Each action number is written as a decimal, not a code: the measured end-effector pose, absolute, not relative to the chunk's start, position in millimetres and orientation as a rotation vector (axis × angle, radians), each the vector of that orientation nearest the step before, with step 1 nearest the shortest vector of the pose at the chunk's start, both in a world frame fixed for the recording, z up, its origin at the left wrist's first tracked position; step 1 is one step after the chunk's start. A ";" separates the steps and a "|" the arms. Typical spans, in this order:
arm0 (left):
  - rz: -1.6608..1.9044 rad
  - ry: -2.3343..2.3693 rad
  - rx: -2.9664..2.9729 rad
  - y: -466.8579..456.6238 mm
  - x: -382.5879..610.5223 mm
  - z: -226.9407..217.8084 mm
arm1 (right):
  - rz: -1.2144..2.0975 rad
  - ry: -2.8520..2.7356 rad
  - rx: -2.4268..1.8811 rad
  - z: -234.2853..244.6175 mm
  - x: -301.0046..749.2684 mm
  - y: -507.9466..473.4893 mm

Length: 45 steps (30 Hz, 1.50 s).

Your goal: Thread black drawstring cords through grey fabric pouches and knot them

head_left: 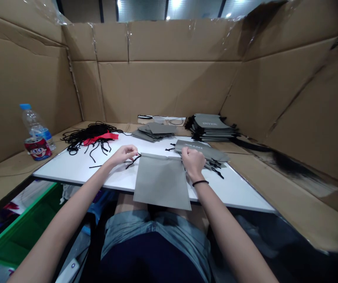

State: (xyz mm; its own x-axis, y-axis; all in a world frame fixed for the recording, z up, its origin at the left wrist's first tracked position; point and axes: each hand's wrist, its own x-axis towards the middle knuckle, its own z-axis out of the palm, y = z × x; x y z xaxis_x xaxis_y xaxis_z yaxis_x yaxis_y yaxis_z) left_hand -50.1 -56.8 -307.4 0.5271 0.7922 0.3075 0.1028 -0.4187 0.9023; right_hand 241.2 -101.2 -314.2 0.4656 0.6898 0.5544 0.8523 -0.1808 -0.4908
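1. Grey pouch [161, 181] lies flat on the near edge of the white board [98, 173], between both hands. Its bottom edge hangs over the board toward the lap.
2. Left hand [123, 153]: fingers narrow, pinched on a black cord [133, 161]. The hand sits just beside the pouch's top left corner. The cord runs from the fingers to that corner, and a loose end trails left across the board.
3. Right hand [192, 162]: fingers curled under and closed on the pouch's hem at the top right corner, back of the hand up. The fingertips are hidden. A black band [200, 182] circles the wrist.
4. Just beyond the right hand: a short pile of grey pouches [201, 151] with black cord ends sticking out toward the board's right edge.
5. Further back, centre: a loose fan of flat grey pouches [154, 131].
6. Back right: a taller stack of pouches [211, 127] with cords showing along its sides. The top one carries pale lettering too small to read.
7. Back left: a tangle of black cords [90, 133] with a red strip [102, 137] lying on it.
8. Far left, off the board: a clear water bottle [35, 125] with a blue cap. A red can [38, 148] stands touching it in front.
9. Cardboard walls [171, 82] enclose the bench on 3 sides.
10. Below left of the board: a green crate [24, 232].
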 end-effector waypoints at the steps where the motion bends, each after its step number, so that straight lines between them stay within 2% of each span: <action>1: 0.895 0.734 1.845 -57.8 -49.9 -307.4 | -0.278 -1.285 -1.933 -314.8 241.4 -100.8; 8: 0.780 0.710 1.740 -61.1 -52.4 -307.0 | -0.281 -1.287 -1.914 -316.2 241.6 -99.4; 22: 1.046 0.383 1.199 -53.3 -61.2 -308.3 | -0.143 -1.278 -1.946 -311.7 240.7 -102.4; 29: 1.083 0.435 1.027 -53.1 -64.7 -304.1 | -0.124 -1.261 -1.973 -310.4 241.4 -102.6; 45: 0.905 0.656 1.286 -50.1 -58.6 -310.1 | -0.126 -1.158 -1.976 -311.8 243.9 -100.4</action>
